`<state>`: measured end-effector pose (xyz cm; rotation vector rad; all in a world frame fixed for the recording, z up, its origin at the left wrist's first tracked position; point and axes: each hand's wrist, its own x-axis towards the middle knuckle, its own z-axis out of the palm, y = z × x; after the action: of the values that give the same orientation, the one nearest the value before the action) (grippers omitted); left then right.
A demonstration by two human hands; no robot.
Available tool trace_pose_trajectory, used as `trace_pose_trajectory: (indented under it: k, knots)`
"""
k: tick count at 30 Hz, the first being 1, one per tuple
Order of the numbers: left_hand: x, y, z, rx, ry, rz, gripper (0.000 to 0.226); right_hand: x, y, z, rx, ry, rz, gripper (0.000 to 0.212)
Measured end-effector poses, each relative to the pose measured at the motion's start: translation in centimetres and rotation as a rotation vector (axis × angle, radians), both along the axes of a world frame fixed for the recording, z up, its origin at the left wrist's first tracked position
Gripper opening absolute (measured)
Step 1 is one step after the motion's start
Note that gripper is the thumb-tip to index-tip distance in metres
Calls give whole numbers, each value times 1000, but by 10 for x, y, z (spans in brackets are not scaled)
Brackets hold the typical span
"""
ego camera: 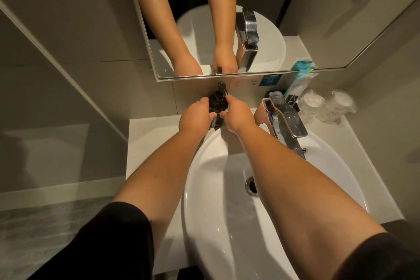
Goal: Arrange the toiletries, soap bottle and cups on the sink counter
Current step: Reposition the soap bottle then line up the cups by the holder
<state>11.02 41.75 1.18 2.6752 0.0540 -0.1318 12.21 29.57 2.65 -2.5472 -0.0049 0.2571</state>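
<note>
- Two hands are gripping the upright soap bottle point(217, 103): left hand point(196, 118) and right hand point(238, 116) clasping opposite sides.
- Both are sitting equally near, behind the basin point(318, 166).

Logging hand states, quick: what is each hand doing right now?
Left hand: holds the dark soap bottle.
Right hand: holds the same soap bottle from the other side.

Both arms are bare below short black sleeves point(127, 234), with nothing worn on wrists or fingers.
</note>
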Motion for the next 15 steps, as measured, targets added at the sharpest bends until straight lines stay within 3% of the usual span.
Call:
trace_pose_trajectory:
  k: [8, 15]
  knots:
    - [-14, 16, 16, 20, 49, 4, 45, -17, -1, 14, -23, -6, 11, 62]
    - [-42, 27, 34, 119, -42, -58, 53, -52, -7, 35, -109, -45, 47, 64]
